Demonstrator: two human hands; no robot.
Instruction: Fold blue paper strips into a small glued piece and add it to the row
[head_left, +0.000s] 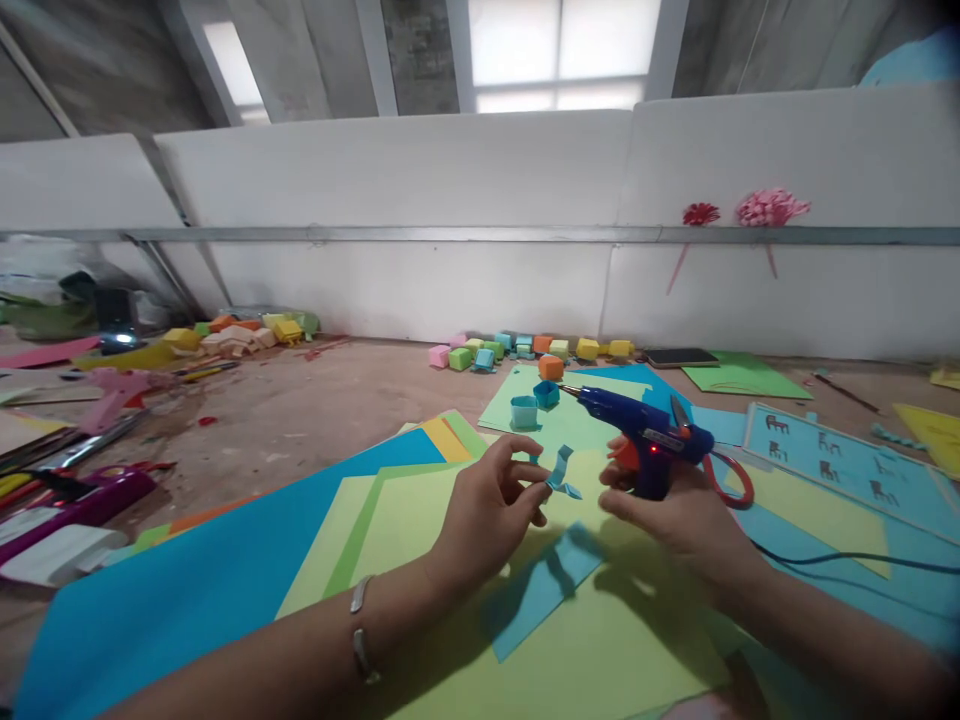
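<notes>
Head view, only one. L hand, mid-frame: thumb & fingers pinched narrow on a small light-blue folded paper strip, which sticks out past the fingertips just right of frame centre. R hand, right of centre, is wrapped round the grip of a dark-blue plastic glue gun w/ a red light on; nozzle points up-left, apart from the strip.

Below them, lower centre, a flat light-blue paper strip lies on a yellow-green paper sheet; looks uncreased, so prob. not worked yet.

Progress, judging by what's out: lots done. Row of small multicoloured paper cubes along the back of the brown counter, centre to right of centre, plus a heap of yellow, orange & peach paper blocks upper left. Left to do, I'd guess: the strip in the L hand has folds but isn't closed into a shape, & the flat one beneath.

Containers: a pale-blue open-topped paper box & a dark-teal open-topped paper box, just above centre near the nozzle; angle's too low to tell what's inside, if anything. White plastic bag, upper-left edge: contents n/a, can't make out.
</notes>
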